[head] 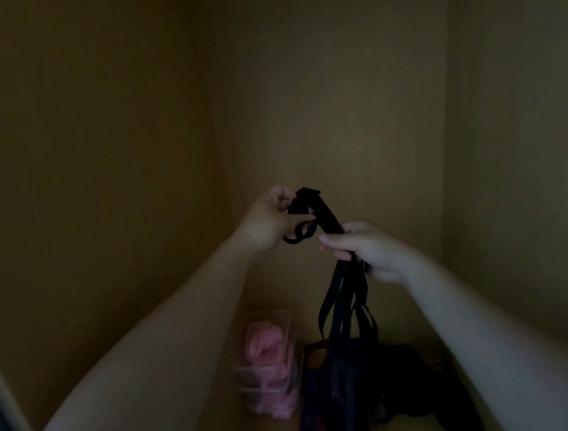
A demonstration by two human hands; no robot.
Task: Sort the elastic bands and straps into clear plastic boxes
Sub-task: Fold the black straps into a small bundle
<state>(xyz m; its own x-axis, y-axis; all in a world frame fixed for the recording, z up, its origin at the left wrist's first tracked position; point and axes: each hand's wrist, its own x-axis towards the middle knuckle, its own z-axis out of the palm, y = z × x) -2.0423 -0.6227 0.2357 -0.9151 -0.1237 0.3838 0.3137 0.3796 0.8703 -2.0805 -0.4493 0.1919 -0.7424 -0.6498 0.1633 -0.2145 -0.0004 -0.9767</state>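
Both hands are raised in a dim wooden cupboard, holding a bundle of black straps [327, 218]. My left hand [271, 221] pinches the folded top end of the bundle. My right hand [363, 248] grips it lower down, and several loops [346, 309] hang from that fist towards the shelf. Below them lies a dark heap of more straps [384, 387]. A stack of clear plastic boxes [270, 362] with pink bands inside stands at the left of the heap.
Wooden cupboard walls [334, 92] close in at the back and on both sides. The shelf floor [408, 430] shows pale at the bottom, near the heap. The light is poor and details in the heap are hard to make out.
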